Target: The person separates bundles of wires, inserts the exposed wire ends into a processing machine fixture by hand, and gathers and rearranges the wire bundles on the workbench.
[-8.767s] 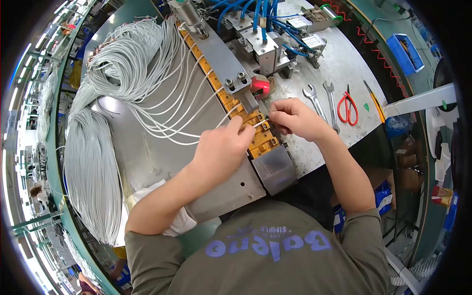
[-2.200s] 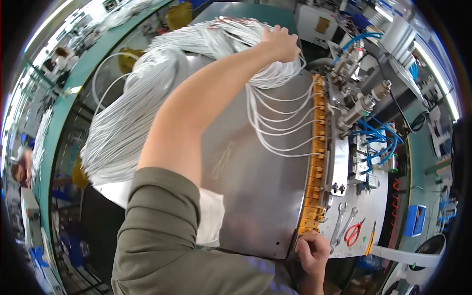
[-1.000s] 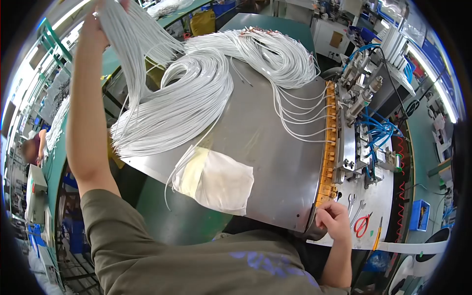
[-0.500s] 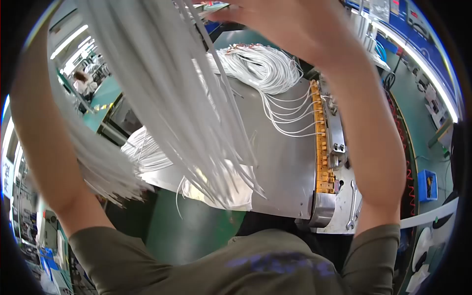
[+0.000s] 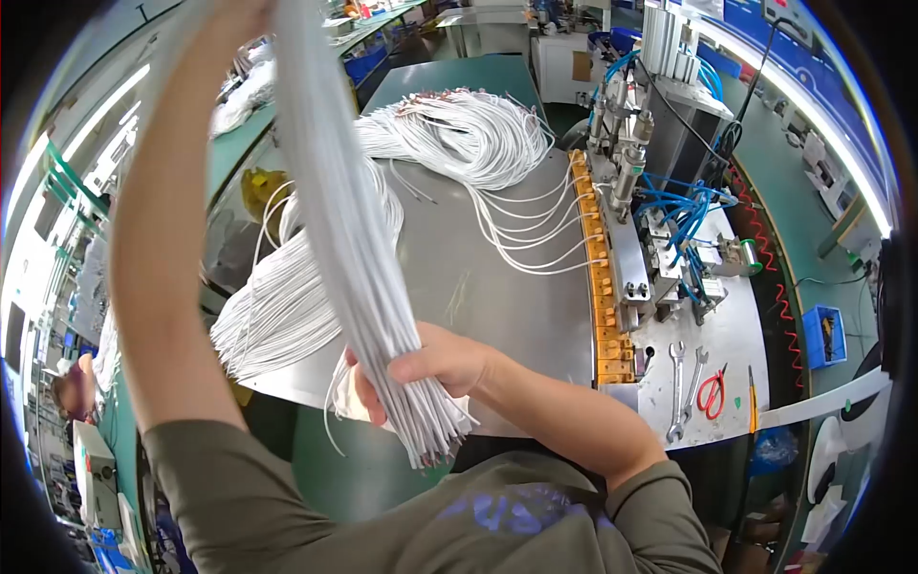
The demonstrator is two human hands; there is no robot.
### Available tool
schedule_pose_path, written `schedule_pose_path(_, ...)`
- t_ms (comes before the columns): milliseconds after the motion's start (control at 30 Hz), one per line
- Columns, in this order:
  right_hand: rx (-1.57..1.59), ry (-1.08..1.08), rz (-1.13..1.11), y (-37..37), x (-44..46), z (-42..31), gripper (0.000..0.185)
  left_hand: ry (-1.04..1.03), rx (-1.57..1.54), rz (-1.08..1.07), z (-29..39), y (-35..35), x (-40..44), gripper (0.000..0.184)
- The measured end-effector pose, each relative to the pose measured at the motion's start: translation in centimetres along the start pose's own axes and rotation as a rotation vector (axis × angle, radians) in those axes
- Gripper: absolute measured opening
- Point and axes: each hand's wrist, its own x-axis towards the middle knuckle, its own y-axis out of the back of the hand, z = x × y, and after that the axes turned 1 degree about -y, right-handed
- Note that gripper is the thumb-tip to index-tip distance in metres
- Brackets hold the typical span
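A long bundle of white cables runs from the top edge down toward my chest. My right hand is closed around its lower part, thumb across the front, just above the cut ends. My left hand is raised at the top edge beside the bundle's upper part, which hangs from it; its fingers are mostly out of view. Behind the bundle, another pile of white cables lies on the metal table. A coiled heap of white cables sits farther back, with several strands leading to an orange clamp strip.
Right of the strip stands a machine with metal cylinders and blue air tubes. Wrenches and red-handled scissors lie near its front. A blue bin is at far right.
My right hand has come down from the upper right and closed on the bundle's lower part. The loosely spread cables are now gathered together. My left arm stays raised.
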Motion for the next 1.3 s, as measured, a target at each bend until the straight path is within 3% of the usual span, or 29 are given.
schedule_pose_path(67, -0.02, 0.075, 0.164, 1.1, -0.9, 0.1, 0.05, 0.03, -0.055, -0.307, -5.1, -6.7, 2.4, 0.035)
schedule_pose_path(100, 0.097, 0.073, 0.307, 1.0, -1.5, 0.2, 0.039, 0.013, -0.051, -0.488, -7.8, -9.6, 3.4, 0.036)
schedule_pose_path(133, 0.11, 0.043, 0.476, 1.5, -2.3, 0.2, 0.034, 0.198, -0.029, -0.319, -11.2, -12.8, 3.6, 0.044)
schedule_pose_path(167, 0.13, 0.016, 0.642, 2.2, -3.0, 0.4, 0.029, 0.21, 0.208, -0.317, -12.0, -16.3, 1.0, 0.066)
schedule_pose_path(200, 0.154, -0.009, 0.806, 3.1, -3.7, 0.4, 0.024, 0.371, 0.311, -0.498, -18.6, -16.8, 3.0, 0.08)
schedule_pose_path(233, 0.228, -0.063, 0.925, 4.1, -4.2, 0.0, 0.021, 0.497, 0.386, -0.521, -20.9, -18.3, 1.1, 0.092)
schedule_pose_path(300, 0.4, -0.18, 1.149, 6.4, -4.7, -0.5, 0.017, 0.55, 0.466, -0.792, -25.2, -20.2, -5.3, 0.092)
schedule_pose_path(333, 0.371, -0.233, 1.211, 7.6, -4.7, 0.3, 0.016, 0.705, 0.503, -0.743, -24.8, -21.2, -9.5, 0.088)
schedule_pose_path(367, 0.32, -0.211, 1.181, 6.8, -4.2, 0.5, 0.018, 0.772, 0.452, -0.793, -23.4, -21.2, -13.6, 0.087)
schedule_pose_path(433, 0.319, -0.189, 1.091, 4.6, -2.6, 0.3, 0.025, 0.908, -0.009, -0.805, -22.5, -20.3, -19.4, 0.076)
schedule_pose_path(467, 0.371, -0.185, 1.03, 4.2, -1.4, 0.6, 0.029, 0.931, -0.263, -0.608, -22.9, -20.7, -22.2, 0.07)
schedule_pose_path(533, 0.237, -0.193, 0.85, 5.7, 0.4, 2.1, 0.039, 1.043, -0.936, -0.438, -23.9, -20.9, -25.2, 0.057)
schedule_pose_path(600, -0.074, -0.512, 0.684, 7.1, 0.4, 0.1, 0.052, 1.131, -1.005, -0.454, -26.2, -19.5, -26.0, 0.047)
schedule_pose_path(633, -0.252, -0.564, 0.51, 8.8, -0.5, -1.4, 0.05, 1.171, -1.039, -0.461, -26.9, -18.6, -26.1, 0.042)
schedule_pose_path(667, -0.368, -0.732, 0.608, 11.6, -1.3, -2.7, 0.045, 1.117, -1.029, -0.435, -26.9, -18.3, -26.2, 0.039)
schedule_pose_path(733, -0.353, -0.548, 0.852, 14.4, -1.7, -6.4, 0.048, 1.005, -1.007, -0.332, -26.6, -18.5, -26.7, 0.035)
schedule_pose_path(767, -0.2, -0.424, 0.929, 18.8, -2.4, -7.2, 0.051, 1.008, -1.023, -0.339, -26.2, -18.8, -26.7, 0.037)
schedule_pose_path(800, -0.265, -0.3, 1.057, 18.1, -1.0, -8.8, 0.052, 1.006, -1.041, -0.348, -25.8, -19.1, -26.5, 0.039)
schedule_pose_path(933, -0.447, -0.045, 1.147, 24.9, 2.3, -9.5, 0.047, 0.867, -1.245, -0.473, -27.0, -19.3, -26.7, 0.048)
schedule_pose_path(1100, -0.521, -0.234, 1.163, 22.8, 1.8, -11.6, 0.034, 0.882, -1.356, -0.573, -28.2, -19.2, -26.8, 0.046)
schedule_pose_path(1233, -0.903, -0.524, 1.235, 22.0, 2.6, -13.4, 0.028, 0.923, -1.328, -0.568, -27.7, -18.9, -26.9, 0.045)
schedule_pose_path(1300, -0.672, -0.426, 1.225, 22.3, 2.0, -14.0, 0.024, 0.911, -1.343, -0.574, -27.3, -18.6, -26.8, 0.042)
